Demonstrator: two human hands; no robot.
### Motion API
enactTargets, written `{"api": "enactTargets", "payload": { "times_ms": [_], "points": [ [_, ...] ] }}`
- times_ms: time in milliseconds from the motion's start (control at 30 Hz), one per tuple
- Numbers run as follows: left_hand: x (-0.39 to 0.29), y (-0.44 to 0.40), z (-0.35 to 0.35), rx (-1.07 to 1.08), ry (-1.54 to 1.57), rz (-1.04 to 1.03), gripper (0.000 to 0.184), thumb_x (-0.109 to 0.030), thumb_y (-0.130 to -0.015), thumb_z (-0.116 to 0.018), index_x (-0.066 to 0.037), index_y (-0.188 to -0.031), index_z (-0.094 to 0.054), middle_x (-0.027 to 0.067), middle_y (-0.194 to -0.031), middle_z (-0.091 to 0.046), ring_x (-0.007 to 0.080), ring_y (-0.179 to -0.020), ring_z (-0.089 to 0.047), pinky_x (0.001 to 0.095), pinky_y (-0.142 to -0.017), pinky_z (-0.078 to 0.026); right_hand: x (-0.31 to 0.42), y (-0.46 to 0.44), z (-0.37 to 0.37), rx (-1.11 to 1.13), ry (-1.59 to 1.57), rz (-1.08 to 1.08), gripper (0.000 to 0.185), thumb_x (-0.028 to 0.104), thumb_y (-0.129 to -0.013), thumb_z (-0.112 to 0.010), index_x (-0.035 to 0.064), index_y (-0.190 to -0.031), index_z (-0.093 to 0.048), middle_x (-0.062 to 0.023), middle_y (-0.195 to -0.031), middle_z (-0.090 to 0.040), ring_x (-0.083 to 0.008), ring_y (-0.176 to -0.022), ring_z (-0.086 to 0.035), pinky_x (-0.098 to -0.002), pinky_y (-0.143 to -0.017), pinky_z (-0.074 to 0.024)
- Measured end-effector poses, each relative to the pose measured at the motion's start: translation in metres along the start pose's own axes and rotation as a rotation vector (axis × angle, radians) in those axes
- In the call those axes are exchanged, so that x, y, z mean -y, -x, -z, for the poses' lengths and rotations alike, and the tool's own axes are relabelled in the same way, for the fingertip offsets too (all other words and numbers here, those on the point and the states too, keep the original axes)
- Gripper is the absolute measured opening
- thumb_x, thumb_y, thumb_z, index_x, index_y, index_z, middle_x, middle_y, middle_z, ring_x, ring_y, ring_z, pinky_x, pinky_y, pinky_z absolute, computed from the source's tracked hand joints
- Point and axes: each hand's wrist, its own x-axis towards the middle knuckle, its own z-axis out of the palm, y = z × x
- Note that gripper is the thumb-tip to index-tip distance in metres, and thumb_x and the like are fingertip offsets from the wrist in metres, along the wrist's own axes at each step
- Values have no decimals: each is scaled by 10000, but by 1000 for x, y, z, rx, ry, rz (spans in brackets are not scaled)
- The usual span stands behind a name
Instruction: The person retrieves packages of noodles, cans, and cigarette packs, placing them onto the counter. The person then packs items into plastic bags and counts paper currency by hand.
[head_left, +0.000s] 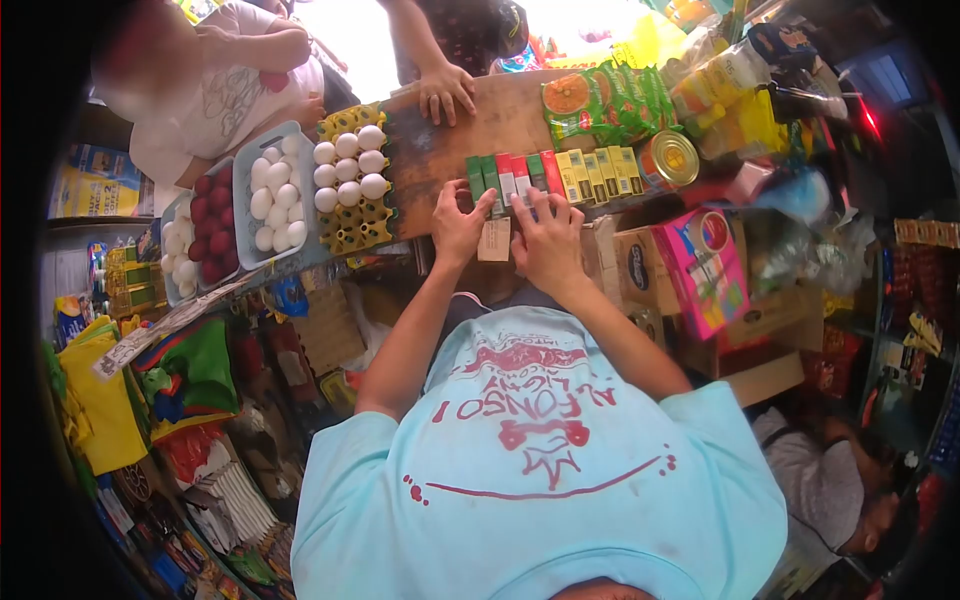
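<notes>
A row of small cigarette-like packs lies on the wooden counter (pixel 420 165): green packs (pixel 475 173), red and white packs (pixel 505 173), and yellow packs (pixel 600 172) at the right. At the near left end is my left hand (pixel 460 225), its thumb and fingers apart by the green packs. My right hand (pixel 550 240) rests its spread fingers on the near ends of the middle packs. Between my hands a small tan cardboard piece (pixel 494 241) juts over the counter's near edge. My fingers partly cover the near ends of the packs.
Left along the counter are a yellow egg tray (pixel 350 228) with white eggs and a grey tub (pixel 243 205) of eggs. Another person's hand (pixel 447 92) rests at the far edge. Green packets (pixel 620 105) and a can (pixel 672 160) stand right. A person in grey (pixel 815 470) is lower right.
</notes>
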Motion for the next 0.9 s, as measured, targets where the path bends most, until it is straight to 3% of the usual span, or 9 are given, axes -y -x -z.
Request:
{"api": "enactTargets", "payload": {
  "times_ms": [133, 233, 533, 633, 833, 900],
  "points": [
    [1, -1, 0, 9, -11, 6, 549, -464, -858, -836, -36, -1163, -680, 146, -1092, -742, 283, -990, -730, 412, -879, -564, 1, -2, 13, -102, -32, -95, 608, 264, -812, -739, 77, -1380, -627, -137, -1446, -538, -353, -1311, -453, -537, -1054, -356],
    [-2, 2, -1, 0, -21, 9, 547, -468, -857, -834, -36, -1159, -686, 145, -1095, -746, 283, -995, -730, 409, -882, -563, -10, 1, 6, -43, 10, -161, 616, 264, -815, -739, 62, -1384, -616, -129, -1460, -532, -348, -1284, -465, -519, -1034, -368],
    [1, 3, -2, 16, 25, 63, 563, -476, -859, -831, -28, -1170, -691, 134, -1056, -772, 247, -974, -743, 386, -886, -566, -27, -4, 23, -180, -44, -176, 645, 268, -799, -739, 41, -1386, -594, -140, -1454, -526, -346, -1176, -502, -501, -962, -404],
    [2, 3, -3, 16, 16, 61, 560, -452, -882, -824, -8, -1191, -681, 129, -1047, -774, 210, -968, -736, 354, -867, -571, -38, 1, 14, -110, 22, -216, 648, 262, -800, -735, 44, -1391, -586, -142, -1457, -523, -349, -1174, -502, -502, -951, -406],
    [-9, 8, 1, 1, -45, 53, 572, -461, -893, -815, 1, -1203, -682, 123, -1032, -778, 191, -956, -736, 335, -851, -573, -46, 1, 14, -79, -12, -231, 627, 252, -810, -725, 39, -1384, -586, -149, -1465, -518, -359, -1171, -508, -505, -962, -414],
    [-10, 5, -1, 6, -39, 58, 577, -468, -891, -814, 1, -1201, -685, 123, -1029, -778, 196, -952, -738, 340, -856, -573, -50, -1, 18, -163, -32, -236, 616, 250, -818, -719, 41, -1382, -589, -144, -1461, -524, -357, -1174, -512, -504, -976, -415]
  ]
}}
